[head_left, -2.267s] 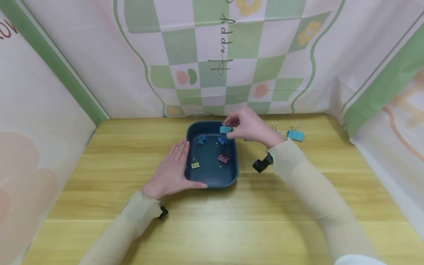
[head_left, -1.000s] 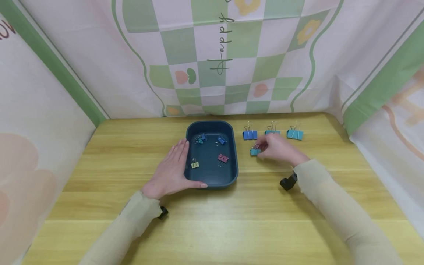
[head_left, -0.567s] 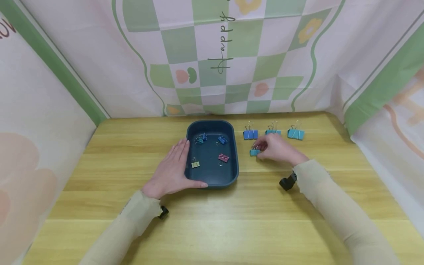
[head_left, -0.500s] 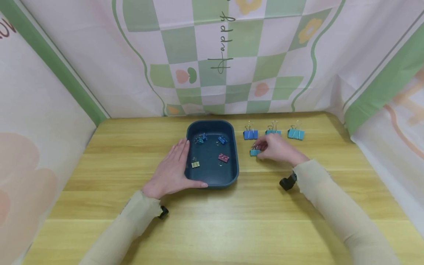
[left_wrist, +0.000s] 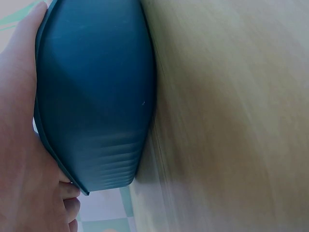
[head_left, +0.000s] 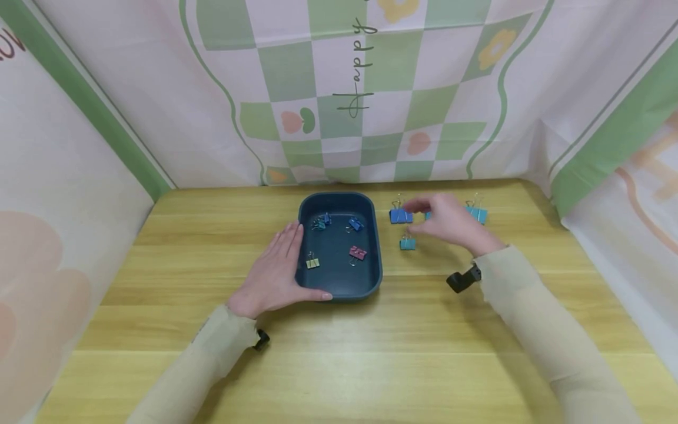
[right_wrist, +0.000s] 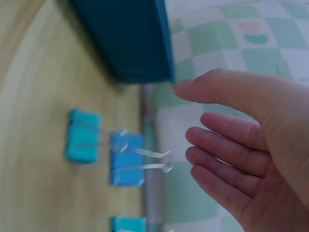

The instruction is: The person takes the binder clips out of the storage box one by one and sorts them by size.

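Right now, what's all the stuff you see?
Table: one, yellowish wood, below.
Tray: one, dark blue, on table.
Tray clips: apparently five, two blue, one teal, pink, yellow, inside.
Big blue clip: one, blue, right of tray.
Big teal clips: two, teal, farther right, partly hidden.
Small teal clip: one, teal, nearer than big ones.
Patterned cloth: count unclear, mostly white-green, behind and beside table.
Wrist cameras: two, black, one each side.
Sleeves: two, beige, over table.
Left hand: one, against tray.
Right hand: one, above clips.

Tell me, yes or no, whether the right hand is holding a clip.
No: the right wrist view shows the right hand bare-palmed, gripping nothing.
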Demonstrator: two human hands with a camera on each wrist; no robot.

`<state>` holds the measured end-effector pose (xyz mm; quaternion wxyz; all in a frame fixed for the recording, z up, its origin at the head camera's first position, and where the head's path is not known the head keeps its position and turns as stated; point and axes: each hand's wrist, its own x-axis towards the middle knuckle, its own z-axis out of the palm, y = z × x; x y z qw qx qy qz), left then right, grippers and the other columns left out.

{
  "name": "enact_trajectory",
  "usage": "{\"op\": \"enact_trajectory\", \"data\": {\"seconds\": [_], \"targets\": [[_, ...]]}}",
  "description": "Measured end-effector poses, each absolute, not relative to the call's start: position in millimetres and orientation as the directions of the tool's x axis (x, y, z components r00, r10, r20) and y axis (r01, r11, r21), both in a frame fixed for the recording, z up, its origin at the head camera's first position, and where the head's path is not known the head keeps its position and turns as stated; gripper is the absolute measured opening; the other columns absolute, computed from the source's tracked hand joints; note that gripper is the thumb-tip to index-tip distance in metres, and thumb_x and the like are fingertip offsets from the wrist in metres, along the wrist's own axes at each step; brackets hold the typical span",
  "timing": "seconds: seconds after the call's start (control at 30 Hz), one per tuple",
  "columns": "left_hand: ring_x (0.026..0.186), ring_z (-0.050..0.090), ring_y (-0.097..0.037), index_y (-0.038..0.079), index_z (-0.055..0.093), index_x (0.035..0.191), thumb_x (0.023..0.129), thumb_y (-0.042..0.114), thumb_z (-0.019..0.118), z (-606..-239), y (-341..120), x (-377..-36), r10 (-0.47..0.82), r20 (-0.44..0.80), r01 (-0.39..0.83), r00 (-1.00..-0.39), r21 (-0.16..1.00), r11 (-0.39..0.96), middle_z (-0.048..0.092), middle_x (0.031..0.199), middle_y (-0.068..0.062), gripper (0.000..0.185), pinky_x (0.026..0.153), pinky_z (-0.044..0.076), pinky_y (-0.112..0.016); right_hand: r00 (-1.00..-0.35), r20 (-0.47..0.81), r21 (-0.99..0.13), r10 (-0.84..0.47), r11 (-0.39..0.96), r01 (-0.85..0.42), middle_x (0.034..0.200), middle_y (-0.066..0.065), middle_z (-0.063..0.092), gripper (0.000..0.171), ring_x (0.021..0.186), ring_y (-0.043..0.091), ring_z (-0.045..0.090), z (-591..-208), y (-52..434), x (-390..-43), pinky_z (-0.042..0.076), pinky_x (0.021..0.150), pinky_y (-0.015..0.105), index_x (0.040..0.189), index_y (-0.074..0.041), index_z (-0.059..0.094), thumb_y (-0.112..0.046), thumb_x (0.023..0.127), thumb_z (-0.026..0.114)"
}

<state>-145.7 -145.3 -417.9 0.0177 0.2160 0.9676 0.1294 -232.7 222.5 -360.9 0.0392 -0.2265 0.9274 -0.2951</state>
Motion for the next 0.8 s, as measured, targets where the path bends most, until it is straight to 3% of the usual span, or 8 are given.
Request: {"op": "enact_trajectory", "data": {"seconds": [0.17, 0.5, 0.8], "targets": [[0.154, -0.006, -0.02, 0.004, -0.001, 0.163, 0.063, 0.102, 0.044, -417.6, -145.0, -145.7, 0.424, 0.023, 0.415, -0.905, 0.257, 0.873, -0.004, 0.169, -0.012, 0.147, 0.123, 0.003, -0.036, -0.887, 0.107, -0.547, -0.45, 0.718, -0.431, 0.121, 0.011, 0.071, 0.045, 0.114, 0.033, 0.063, -344.1, 207.0, -231.1, 0.05, 0.098, 0.054, 0.123, -0.004, 0.072, -0.018, 0.082, 0.086], [0.154, -0.005, -0.021, 0.002, 0.003, 0.163, 0.063, 0.102, 0.044, -417.9, -146.2, -145.6, 0.424, 0.032, 0.417, -0.905, 0.26, 0.871, -0.001, 0.169, -0.013, 0.147, 0.123, 0.004, -0.037, -0.855, 0.078, -0.554, -0.513, 0.69, -0.465, 0.125, 0.01, 0.07, 0.052, 0.117, 0.031, 0.063, -336.3, 162.8, -229.0, 0.051, 0.099, 0.05, 0.127, -0.005, 0.071, -0.019, 0.08, 0.089], [0.154, -0.006, -0.02, 0.003, 0.0, 0.163, 0.064, 0.102, 0.043, -418.4, -146.7, -146.1, 0.425, 0.025, 0.417, -0.905, 0.249, 0.874, -0.002, 0.169, -0.012, 0.147, 0.123, 0.002, -0.036, -0.836, 0.023, -0.573, -0.548, 0.678, -0.46, 0.126, 0.017, 0.068, 0.06, 0.114, 0.032, 0.066, -350.7, 127.2, -243.1, 0.053, 0.097, 0.045, 0.132, 0.001, 0.067, -0.022, 0.081, 0.088]]}}
